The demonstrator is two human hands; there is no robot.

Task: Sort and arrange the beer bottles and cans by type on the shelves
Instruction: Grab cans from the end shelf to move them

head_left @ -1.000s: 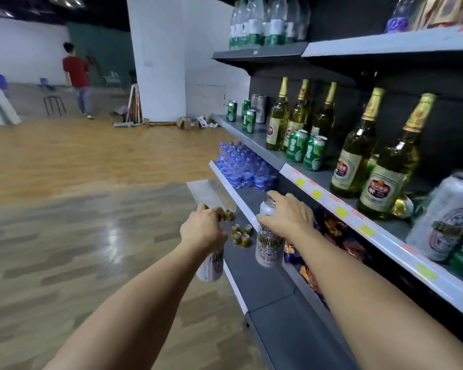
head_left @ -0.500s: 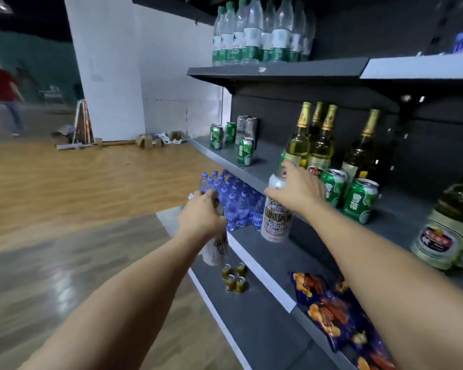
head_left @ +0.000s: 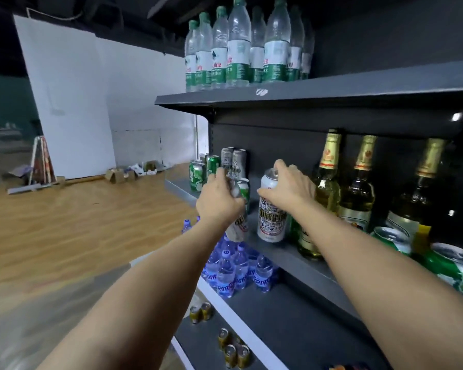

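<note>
My right hand (head_left: 289, 186) grips the top of a tall white and red beer can (head_left: 271, 217) held upright at the front of the middle shelf (head_left: 313, 265). My left hand (head_left: 219, 204) holds a second white can (head_left: 238, 225), tilted, just left of it at the shelf's edge. Two tall silver cans (head_left: 234, 161) stand at the back of that shelf, with green cans (head_left: 198, 174) to their left. Green glass beer bottles (head_left: 356, 193) with gold foil necks stand right of my right hand. More green cans (head_left: 455, 265) sit at the far right.
Large water bottles (head_left: 241, 49) fill the top shelf. Small blue water bottles (head_left: 233, 271) stand on the lower shelf, and small gold cans (head_left: 233, 348) on the one below. Wooden floor lies to the left, with cardboard boxes (head_left: 118, 174) by a white wall.
Both hands have lifted their white cans from the lower shelf level up to the middle shelf, and my view has swung up and toward the shelving.
</note>
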